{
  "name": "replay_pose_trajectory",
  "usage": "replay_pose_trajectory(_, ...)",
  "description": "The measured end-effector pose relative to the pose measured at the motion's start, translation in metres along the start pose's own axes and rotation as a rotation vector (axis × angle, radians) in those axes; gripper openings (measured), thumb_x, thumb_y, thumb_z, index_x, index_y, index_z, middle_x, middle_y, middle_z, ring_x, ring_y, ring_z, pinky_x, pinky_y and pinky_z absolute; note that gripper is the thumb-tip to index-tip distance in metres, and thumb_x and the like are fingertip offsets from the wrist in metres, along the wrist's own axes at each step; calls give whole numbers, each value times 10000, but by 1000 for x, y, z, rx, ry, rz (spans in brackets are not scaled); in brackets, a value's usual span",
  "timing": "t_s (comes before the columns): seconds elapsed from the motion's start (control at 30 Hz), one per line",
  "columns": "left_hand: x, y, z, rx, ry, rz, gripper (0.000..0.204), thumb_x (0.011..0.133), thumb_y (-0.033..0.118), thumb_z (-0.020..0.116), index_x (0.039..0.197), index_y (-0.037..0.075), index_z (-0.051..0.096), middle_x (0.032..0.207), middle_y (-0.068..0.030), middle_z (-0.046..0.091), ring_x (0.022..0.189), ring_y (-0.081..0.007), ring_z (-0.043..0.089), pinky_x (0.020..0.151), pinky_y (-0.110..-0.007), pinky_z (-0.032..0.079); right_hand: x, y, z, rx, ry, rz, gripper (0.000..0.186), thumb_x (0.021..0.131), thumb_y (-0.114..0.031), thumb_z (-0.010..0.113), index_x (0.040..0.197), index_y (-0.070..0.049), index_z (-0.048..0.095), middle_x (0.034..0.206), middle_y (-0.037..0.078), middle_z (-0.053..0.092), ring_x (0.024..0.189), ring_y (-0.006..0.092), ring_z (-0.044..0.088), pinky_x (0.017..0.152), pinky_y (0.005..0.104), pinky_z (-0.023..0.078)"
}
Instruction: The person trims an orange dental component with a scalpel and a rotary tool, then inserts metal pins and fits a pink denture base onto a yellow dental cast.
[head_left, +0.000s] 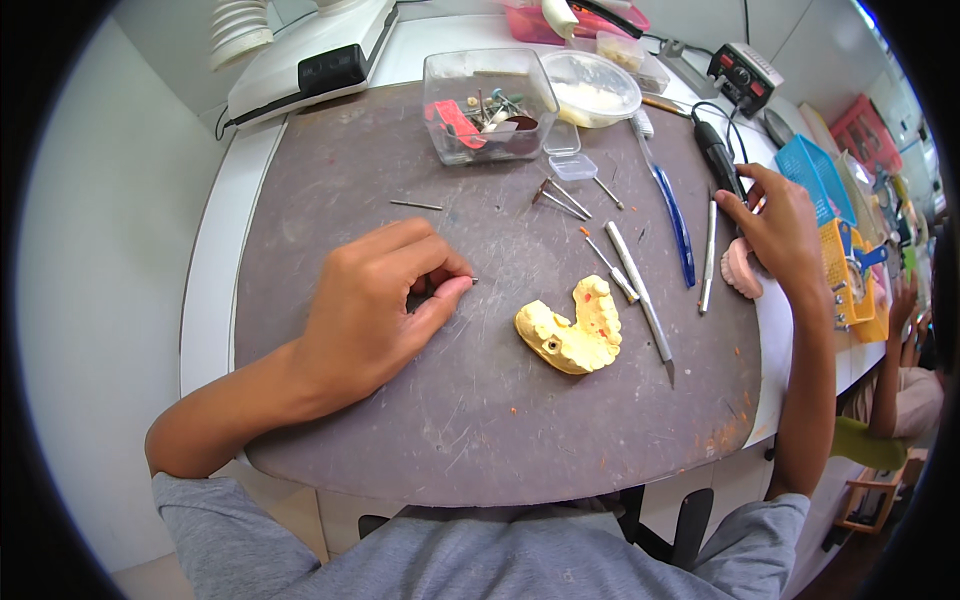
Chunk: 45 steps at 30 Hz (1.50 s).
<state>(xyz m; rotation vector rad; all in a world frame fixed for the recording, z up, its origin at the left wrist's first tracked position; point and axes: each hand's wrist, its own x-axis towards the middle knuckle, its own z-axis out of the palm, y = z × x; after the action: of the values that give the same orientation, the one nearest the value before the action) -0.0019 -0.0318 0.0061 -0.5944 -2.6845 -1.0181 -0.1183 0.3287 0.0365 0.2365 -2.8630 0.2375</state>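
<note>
My left hand [385,295] rests on the grey mat, thumb and index pinching a tiny metal piece [474,281]. A yellow dental cast [567,340] with red marks sits to its right. My right hand [775,225] is at the black corded handpiece [714,145], fingers curved and apart; whether it touches it is unclear. Below that hand lies a pink dental model [738,268]. Between my hands are a white-handled knife [640,290], a slim tool [612,265], a blue-handled brush [672,220] and a silver-white pen-like tool [708,258]. Small burs [565,200] lie farther back.
A clear box of bits [490,105], a lidded round tub [590,90] and a white machine [310,70] line the back. A control unit [745,75], blue basket [815,175] and yellow basket [840,270] stand right. A co-worker's arm [890,360] shows beyond.
</note>
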Motion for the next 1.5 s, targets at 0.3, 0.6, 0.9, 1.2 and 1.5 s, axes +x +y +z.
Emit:
replay_pose_trajectory(0.3, 18, 8, 14, -387, -29, -177, 87, 999, 108, 626, 980, 36, 581, 844, -3, 580, 718, -81, 549, 603, -230, 438, 0, 20, 7, 28, 43, -28, 479, 837, -326, 792, 1169, 11, 716, 879, 181, 710, 819, 331, 687, 766, 428, 520)
replay_pose_trajectory(0.6, 47, 14, 44, -911, -66, -317, 141, 1057, 189, 568, 1047, 49, 553, 883, 8, 561, 787, -46, 550, 635, -199, 456, -8, -1, -8, 157, 160, -39, 322, 869, -249, 780, 1079, -8, 740, 813, 108, 705, 661, 204, 650, 641, 337, 509)
replay_pose_trajectory(0.9, 41, 16, 39, -931, -72, -353, 132, 1019, 148, 635, 1023, 21, 599, 903, -6, 603, 785, -46, 561, 676, -207, 482, -26, -110, -12, 731, -217, -366, 158, 886, -163, 778, 880, -14, 725, 738, 49, 714, 626, 87, 637, 551, 237, 475)
replay_pose_trajectory(1.2, 43, 14, 43, -883, -70, -340, 151, 1008, 138, 653, 1019, -5, 608, 889, -5, 615, 769, -50, 573, 684, -222, 497, -30, -112, 3, 623, -103, -351, 84, 890, -97, 739, 908, -15, 732, 739, 31, 709, 618, 63, 614, 539, 229, 445)
replay_pose_trajectory(1.5, 40, 11, 44, -887, -59, -290, 145, 1010, 130, 647, 1014, -10, 608, 884, -8, 608, 769, -53, 560, 691, -228, 492, -39, -120, 1, 827, -296, -196, 146, 889, -129, 744, 860, 11, 716, 695, 52, 683, 565, 62, 564, 517, 248, 435)
